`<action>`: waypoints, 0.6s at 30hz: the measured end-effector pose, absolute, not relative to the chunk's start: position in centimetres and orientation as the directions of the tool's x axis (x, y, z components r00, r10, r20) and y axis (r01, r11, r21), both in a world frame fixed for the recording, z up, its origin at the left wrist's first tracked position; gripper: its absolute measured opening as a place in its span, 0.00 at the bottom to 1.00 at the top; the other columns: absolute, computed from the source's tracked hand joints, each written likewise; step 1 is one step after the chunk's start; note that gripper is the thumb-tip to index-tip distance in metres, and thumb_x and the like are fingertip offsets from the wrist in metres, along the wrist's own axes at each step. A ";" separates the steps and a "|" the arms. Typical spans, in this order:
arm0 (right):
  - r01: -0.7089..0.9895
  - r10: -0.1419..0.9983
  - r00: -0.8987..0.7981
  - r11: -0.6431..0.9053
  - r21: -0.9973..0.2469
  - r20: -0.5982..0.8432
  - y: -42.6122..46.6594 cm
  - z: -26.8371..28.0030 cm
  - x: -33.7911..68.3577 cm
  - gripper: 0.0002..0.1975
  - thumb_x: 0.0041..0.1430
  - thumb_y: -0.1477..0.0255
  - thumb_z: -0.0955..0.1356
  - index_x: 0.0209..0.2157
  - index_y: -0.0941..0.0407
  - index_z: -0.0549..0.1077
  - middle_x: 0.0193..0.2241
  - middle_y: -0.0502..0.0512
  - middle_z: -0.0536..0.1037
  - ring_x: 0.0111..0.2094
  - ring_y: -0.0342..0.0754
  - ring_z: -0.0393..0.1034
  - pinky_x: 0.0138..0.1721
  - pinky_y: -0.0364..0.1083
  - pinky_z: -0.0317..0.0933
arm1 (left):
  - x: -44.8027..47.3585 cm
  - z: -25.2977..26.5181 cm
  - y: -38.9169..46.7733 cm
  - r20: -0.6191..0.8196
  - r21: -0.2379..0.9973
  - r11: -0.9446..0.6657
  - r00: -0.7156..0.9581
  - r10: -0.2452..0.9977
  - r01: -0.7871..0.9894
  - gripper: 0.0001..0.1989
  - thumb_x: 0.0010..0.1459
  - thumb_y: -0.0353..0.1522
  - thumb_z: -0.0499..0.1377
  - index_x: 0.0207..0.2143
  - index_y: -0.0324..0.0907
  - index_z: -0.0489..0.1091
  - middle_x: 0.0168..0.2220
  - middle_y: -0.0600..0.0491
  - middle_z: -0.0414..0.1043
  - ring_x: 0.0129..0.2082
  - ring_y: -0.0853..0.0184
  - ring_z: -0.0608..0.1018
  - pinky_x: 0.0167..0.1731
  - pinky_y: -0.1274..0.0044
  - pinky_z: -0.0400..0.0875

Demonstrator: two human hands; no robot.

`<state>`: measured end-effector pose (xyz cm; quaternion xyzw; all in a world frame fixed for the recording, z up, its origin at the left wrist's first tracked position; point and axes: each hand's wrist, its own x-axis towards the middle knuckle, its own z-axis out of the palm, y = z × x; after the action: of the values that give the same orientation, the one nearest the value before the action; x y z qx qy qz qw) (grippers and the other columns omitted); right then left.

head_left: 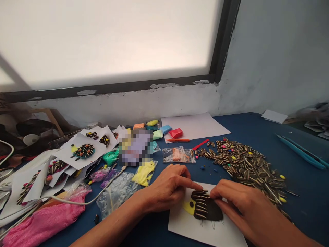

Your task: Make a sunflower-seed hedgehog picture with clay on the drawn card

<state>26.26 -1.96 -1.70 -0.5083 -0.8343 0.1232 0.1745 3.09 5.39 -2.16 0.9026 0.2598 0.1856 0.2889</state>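
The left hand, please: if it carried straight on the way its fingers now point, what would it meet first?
Most likely the right hand: the left hand points rightward across the dark clay figure, and their fingertips nearly meet there.

Before you is a blue table (257, 127). On it lie a heap of sunflower seeds (246, 164), white paper (195, 125), clay blocks (164, 130), small plastic bags (178, 155), finished seed cards (82, 151), pink cloth (43, 223), a white cable (77, 202) and blue tools (300, 151).
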 end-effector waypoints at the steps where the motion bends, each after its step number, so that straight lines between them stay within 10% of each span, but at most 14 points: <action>1: 0.808 0.890 -0.424 0.456 -0.373 0.168 -1.9 -1.8 26.3 0.11 0.65 0.75 0.60 0.35 0.49 0.71 0.30 0.48 0.74 0.28 0.44 0.71 0.29 0.44 0.63 | 3.1 -2.1 5.4 0.188 0.619 -0.698 0.795 0.577 0.361 0.30 0.51 0.14 0.50 0.48 0.49 0.77 0.36 0.53 0.67 0.38 0.68 0.69 0.40 0.74 0.62; 18: 0.802 0.786 -0.534 0.588 -0.109 0.311 -1.5 -2.4 25.6 0.11 0.63 0.79 0.61 0.29 0.52 0.69 0.25 0.49 0.70 0.25 0.45 0.70 0.23 0.42 0.60 | 2.9 -2.7 5.6 0.240 0.613 -0.725 0.800 0.550 0.314 0.29 0.52 0.16 0.50 0.47 0.51 0.77 0.37 0.53 0.68 0.39 0.67 0.70 0.42 0.73 0.61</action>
<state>25.55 -1.46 -2.39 -0.4534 -0.8755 -0.0236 0.1656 2.88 5.57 -2.69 0.9050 0.2388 0.2078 0.2841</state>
